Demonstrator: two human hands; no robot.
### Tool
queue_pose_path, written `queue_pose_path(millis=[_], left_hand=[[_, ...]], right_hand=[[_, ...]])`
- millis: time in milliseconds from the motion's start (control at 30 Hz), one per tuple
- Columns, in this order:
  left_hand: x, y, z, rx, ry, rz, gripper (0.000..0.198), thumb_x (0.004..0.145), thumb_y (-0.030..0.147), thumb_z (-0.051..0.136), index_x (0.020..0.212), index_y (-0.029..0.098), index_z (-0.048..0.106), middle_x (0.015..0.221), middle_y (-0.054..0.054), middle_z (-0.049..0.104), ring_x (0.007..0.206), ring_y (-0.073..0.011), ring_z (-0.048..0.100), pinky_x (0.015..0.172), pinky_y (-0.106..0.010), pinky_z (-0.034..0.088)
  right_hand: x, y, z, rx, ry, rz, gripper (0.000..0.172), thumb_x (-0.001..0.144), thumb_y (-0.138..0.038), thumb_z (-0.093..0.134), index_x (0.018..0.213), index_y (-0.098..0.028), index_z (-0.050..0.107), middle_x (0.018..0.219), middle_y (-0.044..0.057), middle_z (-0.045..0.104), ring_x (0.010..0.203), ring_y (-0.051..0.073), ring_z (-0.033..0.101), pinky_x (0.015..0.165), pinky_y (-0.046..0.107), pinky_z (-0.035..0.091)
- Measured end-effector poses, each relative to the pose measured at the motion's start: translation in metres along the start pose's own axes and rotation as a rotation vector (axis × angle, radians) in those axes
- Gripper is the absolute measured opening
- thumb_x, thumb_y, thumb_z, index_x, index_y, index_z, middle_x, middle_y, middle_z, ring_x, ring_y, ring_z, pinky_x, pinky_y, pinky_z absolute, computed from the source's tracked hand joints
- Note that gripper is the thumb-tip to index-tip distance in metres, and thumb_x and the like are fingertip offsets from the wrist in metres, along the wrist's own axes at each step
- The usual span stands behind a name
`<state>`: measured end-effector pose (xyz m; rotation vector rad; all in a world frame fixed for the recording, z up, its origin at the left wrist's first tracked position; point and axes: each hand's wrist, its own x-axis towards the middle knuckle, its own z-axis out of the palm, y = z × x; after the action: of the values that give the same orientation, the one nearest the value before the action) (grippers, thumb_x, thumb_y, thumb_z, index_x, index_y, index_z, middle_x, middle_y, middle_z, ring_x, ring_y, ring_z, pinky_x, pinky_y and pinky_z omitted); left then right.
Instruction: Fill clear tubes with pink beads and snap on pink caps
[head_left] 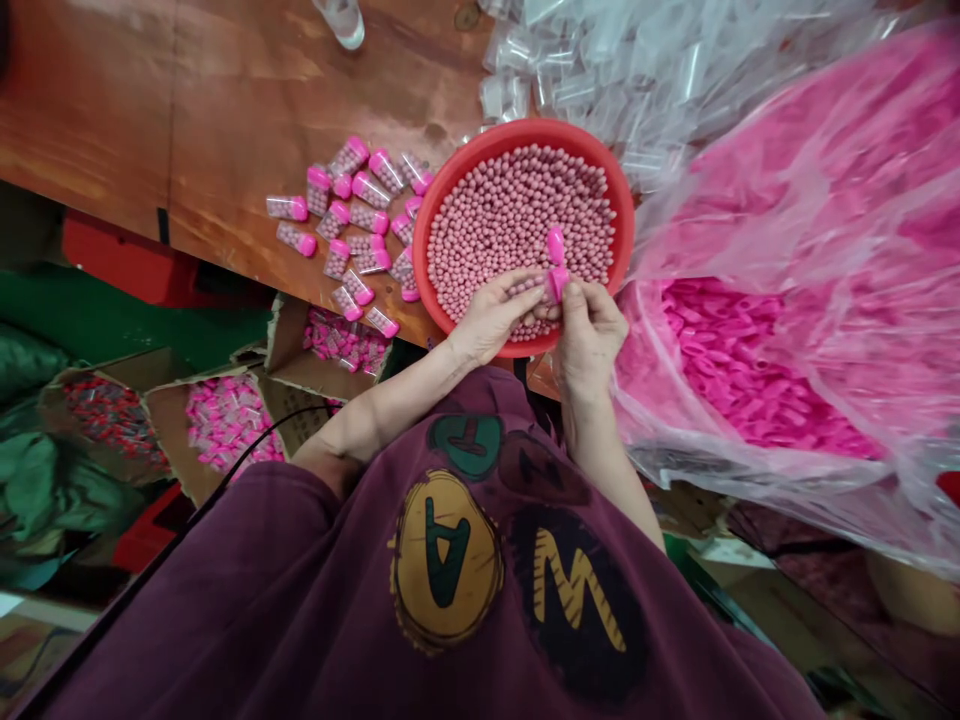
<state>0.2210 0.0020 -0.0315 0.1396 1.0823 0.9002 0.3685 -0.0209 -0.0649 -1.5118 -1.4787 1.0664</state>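
My left hand [491, 318] is closed round a clear bottle [527, 287] filled with pink beads, held on its side over the front of a red basin [627, 215]. A bright pink flip-top cap [556, 280] sits at the bottle's mouth, its lid standing up. My right hand [592, 330] pinches the cap's edge between thumb and fingers. Many round pink beads [517, 205] fill the basin beneath both hands. To the left, several filled bottles [369, 220] with pink caps lie on the wooden table [240, 110].
Clear bottles [600, 60] are heaped behind the basin. A plastic bag [810, 250] of pink caps [750, 370] stands at right. Cardboard boxes [176, 440] with small pink and red items sit below the table's left edge. One clear container [345, 22] stands at the back.
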Motion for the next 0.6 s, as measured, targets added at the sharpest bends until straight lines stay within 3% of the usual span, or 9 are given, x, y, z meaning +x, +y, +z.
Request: queue_pose_path(millis=[100,233,367,467,600], left_hand=[[0.0,-0.002,-0.001,0.008,-0.004,-0.015,0.013,0.111,0.01,0.073,0.117,0.021,0.076,0.097,0.001,0.078,0.087,-0.0121,0.07,0.095,-0.029,0.058],[0.0,-0.004,-0.004,0.028,-0.053,-0.019,0.014,0.11,0.01,0.075,0.12,0.021,0.076,0.092,0.002,0.075,0.084,-0.0109,0.069,0.096,-0.029,0.059],[0.002,-0.009,-0.007,0.015,-0.071,-0.009,0.015,0.109,0.015,0.079,0.121,0.021,0.075,0.1,0.002,0.075,0.086,-0.0093,0.072,0.096,-0.027,0.061],[0.004,-0.012,-0.008,0.045,-0.073,0.001,0.019,0.107,0.019,0.084,0.125,0.024,0.077,0.108,0.001,0.078,0.095,-0.012,0.077,0.099,-0.029,0.064],[0.004,-0.01,-0.009,0.044,-0.087,-0.034,0.02,0.107,0.018,0.085,0.126,0.022,0.079,0.108,-0.001,0.081,0.1,-0.0146,0.081,0.099,-0.029,0.066]], right_hand=[[-0.001,-0.01,-0.001,-0.067,0.207,-0.004,0.042,0.118,-0.071,0.065,0.122,-0.035,0.088,0.105,0.007,0.078,0.099,0.029,0.078,0.096,0.054,0.072],[-0.002,-0.017,-0.007,-0.082,0.194,-0.024,0.043,0.116,-0.07,0.068,0.116,-0.032,0.089,0.106,0.009,0.08,0.104,0.031,0.079,0.105,0.059,0.071],[-0.008,-0.007,-0.006,-0.035,0.187,0.006,0.038,0.117,-0.066,0.068,0.125,-0.035,0.089,0.11,0.008,0.077,0.111,0.032,0.08,0.109,0.061,0.071],[-0.013,0.007,0.0,-0.001,0.212,0.048,0.037,0.118,-0.065,0.066,0.134,-0.038,0.086,0.113,0.007,0.078,0.108,0.03,0.082,0.101,0.056,0.074],[-0.015,0.026,0.005,0.152,0.218,0.183,0.046,0.117,-0.072,0.063,0.135,-0.034,0.083,0.103,0.007,0.081,0.089,0.028,0.08,0.087,0.052,0.075]])
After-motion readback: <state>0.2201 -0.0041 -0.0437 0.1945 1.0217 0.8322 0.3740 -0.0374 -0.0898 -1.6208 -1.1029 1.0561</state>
